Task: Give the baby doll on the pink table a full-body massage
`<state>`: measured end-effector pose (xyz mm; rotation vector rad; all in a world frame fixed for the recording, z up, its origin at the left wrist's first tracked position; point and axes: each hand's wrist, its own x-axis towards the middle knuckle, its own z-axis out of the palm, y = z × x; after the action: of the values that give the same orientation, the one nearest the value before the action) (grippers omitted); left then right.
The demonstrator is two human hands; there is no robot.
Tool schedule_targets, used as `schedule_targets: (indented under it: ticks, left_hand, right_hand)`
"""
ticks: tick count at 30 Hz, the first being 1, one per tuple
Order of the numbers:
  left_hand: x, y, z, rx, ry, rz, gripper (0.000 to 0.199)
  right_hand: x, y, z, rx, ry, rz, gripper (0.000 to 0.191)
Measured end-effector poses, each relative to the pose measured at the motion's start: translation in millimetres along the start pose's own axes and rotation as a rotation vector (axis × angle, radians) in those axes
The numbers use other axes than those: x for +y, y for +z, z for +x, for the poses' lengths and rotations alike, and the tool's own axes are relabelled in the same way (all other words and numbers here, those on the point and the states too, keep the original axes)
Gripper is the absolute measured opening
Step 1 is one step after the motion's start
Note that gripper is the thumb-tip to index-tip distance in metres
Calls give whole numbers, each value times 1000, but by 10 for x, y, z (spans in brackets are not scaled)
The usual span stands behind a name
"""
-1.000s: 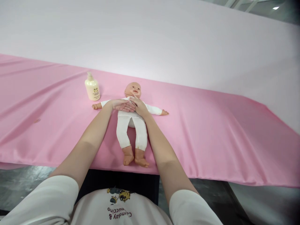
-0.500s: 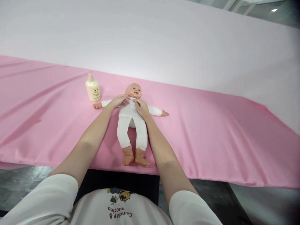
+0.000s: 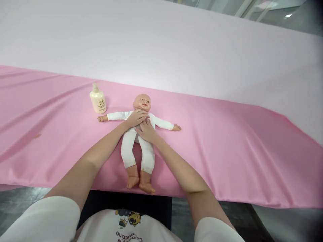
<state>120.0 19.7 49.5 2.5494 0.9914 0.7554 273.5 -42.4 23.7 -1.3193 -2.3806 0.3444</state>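
Note:
A baby doll (image 3: 147,151) in a white suit lies on its back, arms spread out and bare feet toward the table's near edge. My left hand (image 3: 136,118) rests flat across the doll's upper chest, fingers pointing right. Just below it, my right hand (image 3: 147,130) lies on the doll's chest and belly with its fingers extended, touching my left hand. Both hands are open and hold nothing. They cover most of the doll's torso.
A cream pump bottle (image 3: 98,101) stands beyond the doll's outstretched arm on the left. Pink cloth (image 3: 227,148) with soft folds covers the table, and a white surface (image 3: 151,43) lies behind it.
My hands have come together at the middle of the doll's chest; before, they lay apart on its two sides. The whole view has shifted slightly.

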Motion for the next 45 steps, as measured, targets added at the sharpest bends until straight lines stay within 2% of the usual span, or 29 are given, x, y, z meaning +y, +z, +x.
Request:
schedule_targets:
  ticks: [3, 6, 11, 16, 19, 23, 25, 28, 31, 34, 36, 41, 45]
  left_hand:
    - [-107, -1, -120, 4, 24, -27, 55]
    - [-186, -40, -287, -37, -19, -41, 60]
    - [-226, -126, -438, -135, -127, -65, 65]
    - [-255, -120, -424, -126, -93, -85, 72]
    - [-214, -108, -448, -47, -21, -115, 74]
    - [-41, -110, -499, 74, 90, -184, 64]
    - [47, -108, -507, 49, 145, -223, 61]
    - [118, -90, -491, -87, 216, -226, 56]
    - [125, -63, -463, -140, 234, -216, 53]
    - [113, -39, -435, -103, 232, -250, 56]
    - [92, -15, -418, -67, 238, -287, 57]
    - [-54, 72, -391, 101, 256, -345, 52]
    - [-187, 75, -394, 167, 153, -315, 50]
  right_hand:
    - [78, -61, -5, -51, -73, 9, 71]
    - [262, -144, -21, -79, -194, 83, 67]
    - [519, -218, -93, -24, -298, 246, 63]
    - [584, -227, -100, 30, -249, 313, 65]
    - [628, -210, -79, 86, -157, 361, 68]
    - [716, -169, -44, 133, -33, 439, 77]
    - [735, -166, -30, 142, -11, 459, 76]
    - [686, -214, -26, 165, 8, 485, 72]
    - [548, -300, -37, 148, -61, 442, 66]
    - [418, -348, -41, 54, -166, 325, 61]
    - [392, -338, -33, 12, -175, 273, 62]
    - [538, -237, -3, 36, -64, 276, 76]
    - [686, -195, -28, 50, 28, 339, 89]
